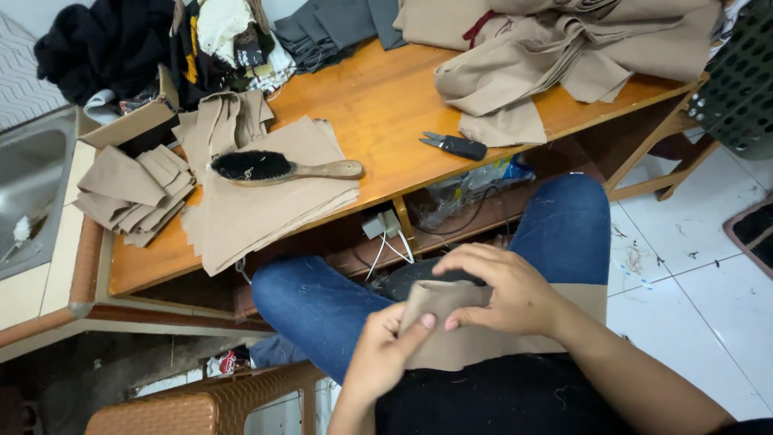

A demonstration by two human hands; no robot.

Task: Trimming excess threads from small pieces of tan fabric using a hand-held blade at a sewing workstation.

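Resting between both hands [451, 318]: tan cloth [483, 342] (apparently pinched).

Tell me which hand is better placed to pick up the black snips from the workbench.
Probably the right hand: it is on the same side as the black snips. The left hand sits lower and farther off. Both hands hold the tan fabric piece.

A long orange-brown wooden workbench [378, 105] with a lower shelf [451, 229] stands on a white tiled floor [692, 266]. A woven brown plastic stool [201, 403] sits below; a steel sink [28, 185] adjoins the bench.
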